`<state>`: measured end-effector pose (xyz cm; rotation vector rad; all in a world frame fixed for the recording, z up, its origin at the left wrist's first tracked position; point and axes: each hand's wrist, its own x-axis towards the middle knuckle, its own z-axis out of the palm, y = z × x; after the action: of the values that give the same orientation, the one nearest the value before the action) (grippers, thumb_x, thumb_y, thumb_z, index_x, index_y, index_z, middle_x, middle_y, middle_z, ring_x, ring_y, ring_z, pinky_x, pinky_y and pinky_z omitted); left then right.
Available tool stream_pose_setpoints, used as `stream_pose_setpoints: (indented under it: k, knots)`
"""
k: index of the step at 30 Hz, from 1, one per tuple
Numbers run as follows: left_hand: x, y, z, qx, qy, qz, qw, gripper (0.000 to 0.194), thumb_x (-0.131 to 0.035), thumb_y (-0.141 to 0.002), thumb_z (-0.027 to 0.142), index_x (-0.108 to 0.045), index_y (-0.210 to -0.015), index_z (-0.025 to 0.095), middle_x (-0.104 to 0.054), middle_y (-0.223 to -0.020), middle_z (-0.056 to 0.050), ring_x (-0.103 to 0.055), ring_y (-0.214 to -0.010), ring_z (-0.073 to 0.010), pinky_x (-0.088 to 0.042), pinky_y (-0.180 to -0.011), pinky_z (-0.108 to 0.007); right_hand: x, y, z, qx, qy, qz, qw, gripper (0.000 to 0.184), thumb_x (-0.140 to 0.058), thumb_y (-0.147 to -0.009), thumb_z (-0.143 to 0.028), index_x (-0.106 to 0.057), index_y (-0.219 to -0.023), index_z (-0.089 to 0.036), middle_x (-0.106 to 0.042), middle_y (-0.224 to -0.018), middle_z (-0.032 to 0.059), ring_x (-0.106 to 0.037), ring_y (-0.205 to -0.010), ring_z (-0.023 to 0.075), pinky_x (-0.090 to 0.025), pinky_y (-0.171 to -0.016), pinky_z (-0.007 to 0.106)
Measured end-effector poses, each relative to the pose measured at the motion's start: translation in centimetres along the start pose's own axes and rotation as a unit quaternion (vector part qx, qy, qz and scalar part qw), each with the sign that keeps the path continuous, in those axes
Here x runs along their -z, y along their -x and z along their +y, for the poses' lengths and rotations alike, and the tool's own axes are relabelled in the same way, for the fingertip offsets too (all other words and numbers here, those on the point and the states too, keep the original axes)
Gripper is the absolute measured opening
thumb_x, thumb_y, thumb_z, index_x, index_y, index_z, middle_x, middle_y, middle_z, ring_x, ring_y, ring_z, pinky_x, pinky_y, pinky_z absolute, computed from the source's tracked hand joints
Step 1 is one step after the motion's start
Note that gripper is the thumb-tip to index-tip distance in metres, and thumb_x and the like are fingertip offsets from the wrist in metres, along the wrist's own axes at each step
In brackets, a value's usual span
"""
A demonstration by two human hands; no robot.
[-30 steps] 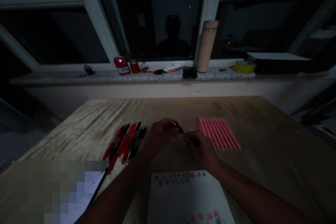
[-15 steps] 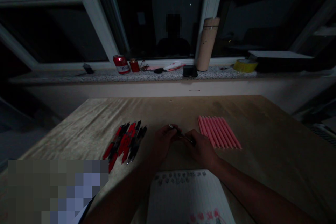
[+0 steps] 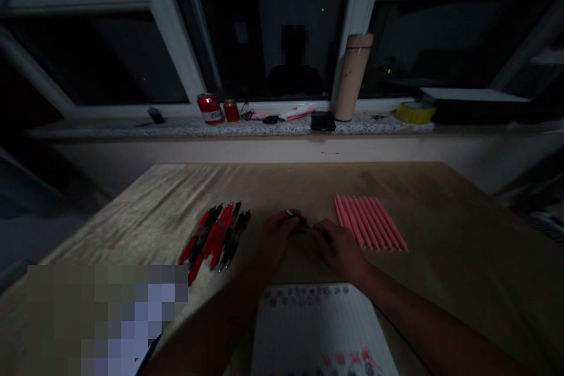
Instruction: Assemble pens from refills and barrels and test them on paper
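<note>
My left hand [image 3: 279,235] is closed around a dark pen [image 3: 289,212], whose shiny end pokes out above the fingers. My right hand [image 3: 337,241] pinches the other end of it, fingertips almost meeting those of the left. Fingers and dim light hide most of the pen, so I cannot tell whether it is in one piece. Left of my hands lies a bunch of red and black pens [image 3: 215,235]. A neat row of pink pens or pencils [image 3: 370,222] lies to the right. Below my wrists is a lined notebook [image 3: 317,329] with grey and red marks.
The wooden table [image 3: 423,305] ends at a wall below a granite windowsill [image 3: 176,128]. On the sill are a red can [image 3: 210,109], a small red jar [image 3: 231,110], a tall cylinder [image 3: 353,77], a black box [image 3: 323,121] and yellow tape [image 3: 415,113].
My fingertips have drawn closer together, and less of the pen shows between them. The whole view has shifted slightly, with things appearing a little farther right.
</note>
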<state>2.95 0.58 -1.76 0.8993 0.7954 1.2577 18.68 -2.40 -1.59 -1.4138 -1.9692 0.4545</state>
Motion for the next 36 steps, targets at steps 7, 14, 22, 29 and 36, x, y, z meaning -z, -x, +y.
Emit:
stream_pose_setpoints:
  k: [7,14,22,29,36]
  knots:
    - [0.23,0.01,-0.28,0.002,0.046,-0.004,0.999,0.015,-0.067,-0.069,0.019,-0.068,-0.084,0.014,-0.068,-0.08,-0.004,-0.063,-0.074,-0.0139,-0.051,-0.072,-0.027,0.34,-0.05,-0.31,-0.022,0.022,-0.009,0.999,0.028,-0.049,-0.087,-0.034,-0.053,-0.109,-0.017,-0.066,-0.072,0.0034,-0.062,-0.063,0.0178,-0.04,-0.054,0.025]
    - [0.01,0.03,-0.04,-0.001,0.049,-0.008,0.999,0.015,-0.068,-0.067,0.02,-0.067,-0.081,0.013,-0.068,-0.08,-0.005,-0.063,-0.074,-0.0154,-0.052,-0.074,-0.031,0.2,-0.03,-0.18,0.017,0.064,-0.012,0.998,0.031,-0.036,-0.094,-0.033,-0.062,-0.085,-0.018,-0.068,-0.078,0.0067,-0.064,-0.071,0.0178,-0.042,-0.063,0.027]
    - [-0.12,0.08,-0.05,0.003,0.037,0.003,0.999,0.015,-0.067,-0.069,0.023,-0.067,-0.083,0.015,-0.068,-0.08,-0.004,-0.063,-0.074,-0.0149,-0.05,-0.076,-0.032,0.36,0.01,-0.19,-0.01,0.059,0.01,0.998,0.028,-0.049,-0.087,-0.039,-0.057,-0.105,-0.018,-0.068,-0.074,0.0043,-0.064,-0.066,0.0185,-0.044,-0.058,0.026]
    - [-0.26,0.17,0.14,-0.01,0.039,-0.005,0.999,0.014,-0.067,-0.068,0.023,-0.066,-0.079,0.014,-0.067,-0.078,-0.004,-0.062,-0.074,-0.015,-0.051,-0.075,-0.031,0.36,-0.09,-0.07,0.041,0.086,-0.014,0.995,0.033,-0.034,-0.095,-0.032,-0.065,-0.092,-0.019,-0.07,-0.085,0.0069,-0.066,-0.077,0.0183,-0.045,-0.069,0.027]
    - [-0.15,0.09,0.12,0.004,0.049,0.007,0.999,0.016,-0.068,-0.067,0.021,-0.067,-0.081,0.013,-0.067,-0.079,-0.004,-0.063,-0.074,-0.0149,-0.051,-0.076,-0.03,0.44,0.06,-0.09,0.018,0.067,0.023,0.997,0.026,-0.045,-0.09,-0.038,-0.062,-0.098,-0.019,-0.069,-0.083,0.005,-0.065,-0.072,0.0176,-0.045,-0.063,0.026]
